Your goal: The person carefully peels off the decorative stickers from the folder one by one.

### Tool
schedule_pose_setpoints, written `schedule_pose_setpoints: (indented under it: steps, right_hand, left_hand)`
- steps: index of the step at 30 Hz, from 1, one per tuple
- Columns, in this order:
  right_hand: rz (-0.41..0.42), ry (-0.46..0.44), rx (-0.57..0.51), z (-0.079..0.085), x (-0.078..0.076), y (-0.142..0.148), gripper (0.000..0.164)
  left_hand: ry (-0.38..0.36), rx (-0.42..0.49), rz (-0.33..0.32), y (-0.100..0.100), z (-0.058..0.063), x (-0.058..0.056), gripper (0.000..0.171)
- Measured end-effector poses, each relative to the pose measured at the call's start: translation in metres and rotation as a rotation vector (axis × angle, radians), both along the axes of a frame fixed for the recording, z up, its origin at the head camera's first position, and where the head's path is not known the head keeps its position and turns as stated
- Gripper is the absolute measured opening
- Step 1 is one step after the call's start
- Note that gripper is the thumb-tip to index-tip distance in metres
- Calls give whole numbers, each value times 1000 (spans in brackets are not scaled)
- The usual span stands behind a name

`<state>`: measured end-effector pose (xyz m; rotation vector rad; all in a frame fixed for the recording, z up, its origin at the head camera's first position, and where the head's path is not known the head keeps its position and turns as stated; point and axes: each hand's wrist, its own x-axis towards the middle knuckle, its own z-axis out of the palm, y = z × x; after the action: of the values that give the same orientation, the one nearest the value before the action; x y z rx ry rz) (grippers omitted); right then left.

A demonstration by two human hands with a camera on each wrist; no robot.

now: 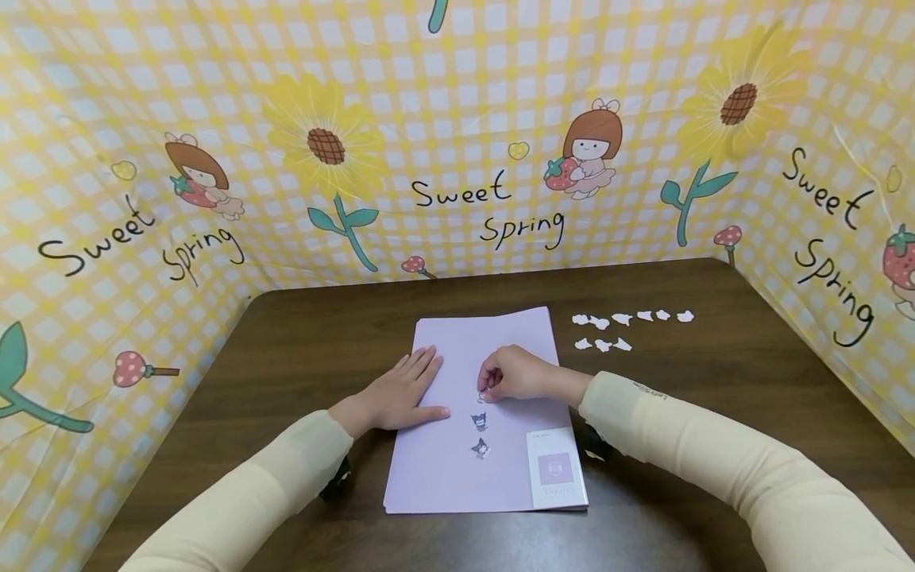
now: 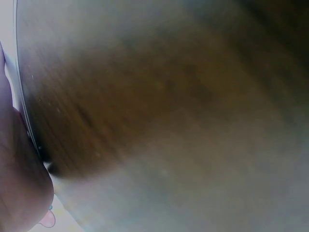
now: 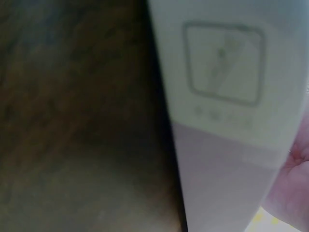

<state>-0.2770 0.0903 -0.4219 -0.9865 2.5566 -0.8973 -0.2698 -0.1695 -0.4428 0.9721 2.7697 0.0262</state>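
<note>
A pale purple folder (image 1: 472,485) lies on the table with a white label panel (image 1: 539,496) at its near right corner. My left hand (image 1: 400,395) rests flat over the folder's left edge, fingers spread. My right hand (image 1: 518,373) is above the folder's middle, its thumb and fingertips pinching a small light sticker (image 1: 481,396), partly hidden by the fingers. Two dark cartoon stickers, one (image 1: 479,421) just below the other hand-held piece and another (image 1: 480,449) nearer me, lie in a column. In the right wrist view, my right hand (image 3: 292,179) shows only at the edge.
Several small white cut-out pieces (image 1: 622,319) lie in two rows on the brown table (image 1: 314,334), right of the folder. A yellow checked cloth (image 1: 457,95) with printed flowers and words hangs behind the table and along both sides.
</note>
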Motion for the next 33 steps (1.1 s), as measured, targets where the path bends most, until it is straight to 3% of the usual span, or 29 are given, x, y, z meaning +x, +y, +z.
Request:
schedule_pose_setpoints:
  steps: [33]
  right_hand:
    - [35,23,54,5,5,-3,5]
  left_hand:
    - [0,5,1,-1,-2,-1,101]
